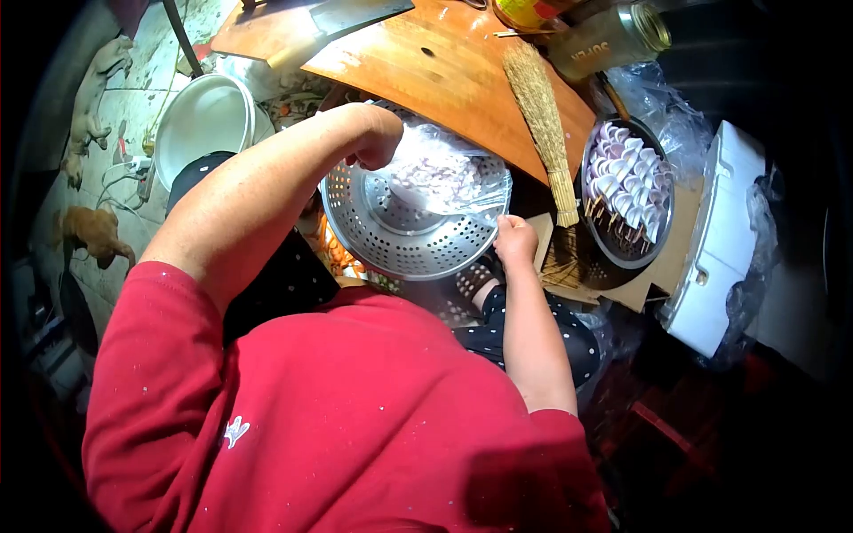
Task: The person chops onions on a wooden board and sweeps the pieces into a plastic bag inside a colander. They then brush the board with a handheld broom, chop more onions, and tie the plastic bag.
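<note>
A metal colander (pixel 391 253) with round holes stands in front of me below the board. Over its far side lies a clear plastic bag (pixel 462 200) with pale, pinkish cut pieces (pixel 435 169) in it. My left hand (pixel 378 135) is curled closed at the bag's left side, its fingertips mostly hidden under the hand. My right hand (pixel 515 240) pinches the bag's right corner at the colander's rim, and the plastic looks stretched there.
A wooden board (pixel 444 53) carries a cleaver (pixel 360 13) and a straw brush (pixel 538 115). To the right, a dark pan (pixel 622 253) holds several skewers (pixel 631 178) beside a white foam box (pixel 715 249). A white bucket (pixel 200 124) and animals (pixel 93 233) are at left.
</note>
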`<state>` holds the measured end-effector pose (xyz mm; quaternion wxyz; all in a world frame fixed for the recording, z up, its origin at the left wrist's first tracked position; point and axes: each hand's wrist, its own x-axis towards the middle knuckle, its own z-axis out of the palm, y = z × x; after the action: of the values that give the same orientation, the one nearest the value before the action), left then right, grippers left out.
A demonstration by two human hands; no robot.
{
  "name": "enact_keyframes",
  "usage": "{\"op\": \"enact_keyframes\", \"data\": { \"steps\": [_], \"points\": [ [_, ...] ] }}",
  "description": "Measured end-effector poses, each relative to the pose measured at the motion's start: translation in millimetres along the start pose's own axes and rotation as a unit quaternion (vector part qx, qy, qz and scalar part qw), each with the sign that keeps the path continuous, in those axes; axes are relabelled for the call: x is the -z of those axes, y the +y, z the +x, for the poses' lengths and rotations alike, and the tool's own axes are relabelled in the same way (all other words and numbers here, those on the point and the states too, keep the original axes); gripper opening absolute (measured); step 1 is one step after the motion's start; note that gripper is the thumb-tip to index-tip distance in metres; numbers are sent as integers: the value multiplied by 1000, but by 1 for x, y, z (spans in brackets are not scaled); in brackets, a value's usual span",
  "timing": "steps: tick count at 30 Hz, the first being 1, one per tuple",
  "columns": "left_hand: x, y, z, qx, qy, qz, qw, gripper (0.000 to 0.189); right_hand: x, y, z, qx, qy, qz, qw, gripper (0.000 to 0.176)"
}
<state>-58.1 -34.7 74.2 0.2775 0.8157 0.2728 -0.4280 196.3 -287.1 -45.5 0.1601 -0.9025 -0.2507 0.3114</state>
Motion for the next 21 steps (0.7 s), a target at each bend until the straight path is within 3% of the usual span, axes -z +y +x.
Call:
{"op": "enact_keyframes", "data": {
  "steps": [3,8,11,12,13,15,17,19,20,21],
  "points": [
    [-2,1,-7,-27,59,-10,998,16,3,-2,-12,0,36,25,999,27],
    [-17,4,-20,-86,117,29,989,14,14,-7,-28,76,101,-32,991,20],
    [-29,8,-44,-82,225,-84,967,18,20,-19,-43,130,150,-71,978,20],
    [-33,7,-49,-80,229,-81,967,18,22,-25,-46,105,138,-18,985,20],
    [-37,6,-55,-95,261,-170,945,19,23,-29,-49,80,126,35,988,21],
    [-45,6,-62,-122,323,-294,891,17,23,-37,-53,106,118,120,980,19],
    [-48,7,-66,-117,319,-365,867,14,27,-45,-64,140,76,275,948,12],
    [-47,16,-87,-113,297,-504,803,7,39,-69,-91,139,42,331,932,10],
    [-48,16,-87,-113,301,-500,804,7,43,-77,-101,134,8,383,914,9],
    [-52,15,-83,-148,302,-538,773,8,45,-81,-106,135,-12,403,905,8]
  ]
}}
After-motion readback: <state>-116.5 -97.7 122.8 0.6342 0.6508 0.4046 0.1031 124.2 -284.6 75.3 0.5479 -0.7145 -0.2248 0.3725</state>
